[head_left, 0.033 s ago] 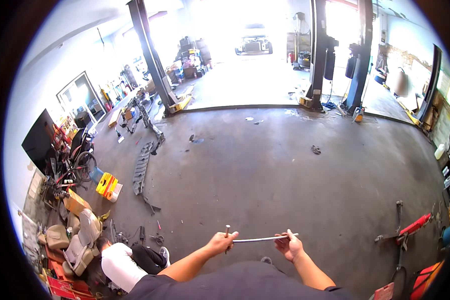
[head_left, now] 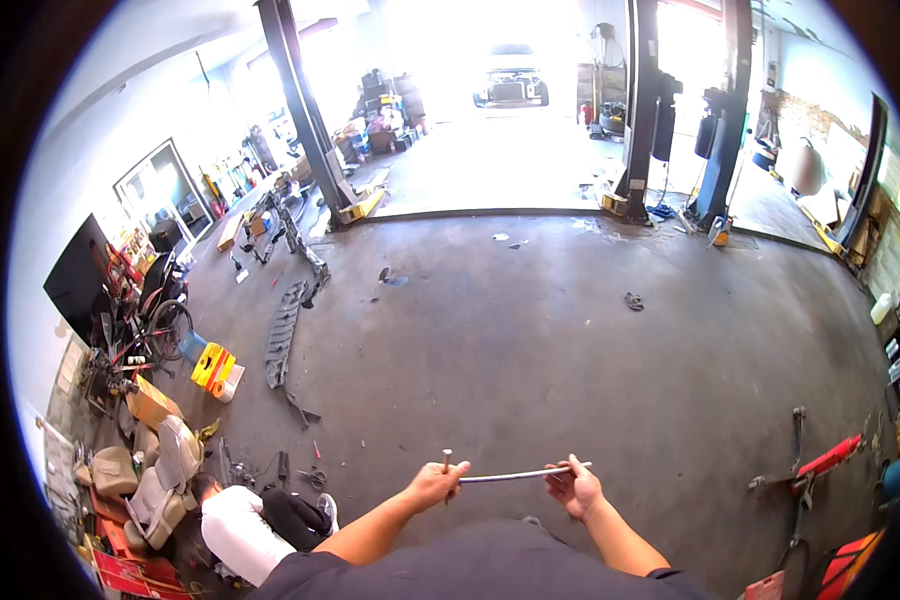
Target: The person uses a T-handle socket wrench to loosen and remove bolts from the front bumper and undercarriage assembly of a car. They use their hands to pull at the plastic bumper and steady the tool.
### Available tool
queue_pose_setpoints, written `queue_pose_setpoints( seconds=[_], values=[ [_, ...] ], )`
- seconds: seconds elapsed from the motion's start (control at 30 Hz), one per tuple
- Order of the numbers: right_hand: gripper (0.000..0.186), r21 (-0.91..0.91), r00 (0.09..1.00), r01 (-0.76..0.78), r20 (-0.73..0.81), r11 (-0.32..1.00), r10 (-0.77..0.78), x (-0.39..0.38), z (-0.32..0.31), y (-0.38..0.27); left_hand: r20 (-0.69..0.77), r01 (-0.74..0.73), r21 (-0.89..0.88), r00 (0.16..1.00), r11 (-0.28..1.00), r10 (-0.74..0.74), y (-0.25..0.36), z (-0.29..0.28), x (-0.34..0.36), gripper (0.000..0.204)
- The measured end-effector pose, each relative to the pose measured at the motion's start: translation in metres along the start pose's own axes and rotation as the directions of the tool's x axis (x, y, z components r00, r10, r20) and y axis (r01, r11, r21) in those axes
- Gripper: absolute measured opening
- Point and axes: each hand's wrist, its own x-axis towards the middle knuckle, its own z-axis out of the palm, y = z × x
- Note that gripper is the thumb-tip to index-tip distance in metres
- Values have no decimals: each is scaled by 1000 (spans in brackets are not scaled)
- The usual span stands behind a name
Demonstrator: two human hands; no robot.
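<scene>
A slim silver rod (head_left: 510,476) stretches nearly level between my two hands, low in the picture. My left hand (head_left: 432,486) is closed round its left end. Out of the same fist, above and below, sticks a short brownish bar (head_left: 448,458); the fingers hide whether bar and rod are joined. My right hand (head_left: 576,492) holds the rod near its other end between thumb and fingers, and the tip pokes out just past them. Below the hands is the dark cloth of my own shirt (head_left: 450,570).
At lower left a person in a white top (head_left: 242,530) crouches by beige car seats (head_left: 165,490). A long grey part (head_left: 284,335) and a yellow box (head_left: 215,370) lie on the dark floor (head_left: 490,330). A red jack-like tool (head_left: 830,457) is at right. Lift posts (head_left: 637,120) stand ahead.
Both hands and the rod appear slightly farther left in the picture, while the background has shifted a little to the right. The grip on the rod looks the same.
</scene>
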Motion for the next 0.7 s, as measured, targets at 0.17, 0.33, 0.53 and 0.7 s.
queue_pose_setpoints(
  seconds=[0.17, 0.33, 0.53, 0.7],
  values=[
    [35, -220, 981, -97, 140, 971, 130, 139, 86, -97, -281, -65, -187, 960, 980, 10, 8, -72, 102, 53],
    [37, -463, 957, -192, 108, 865, 270, 277, 168, -175, -370, -144, -450, 928, 882, -37, 29, -121, 220, 54],
    [39, -567, 985, -137, 11, 812, 174, 421, 264, -308, -330, -136, -392, 944, 910, 0, 131, -214, 417, 52],
    [39, -464, 995, -102, -62, 880, 83, 525, 314, -418, -205, -109, -137, 976, 984, 80, 294, -287, 568, 53]
  ],
)
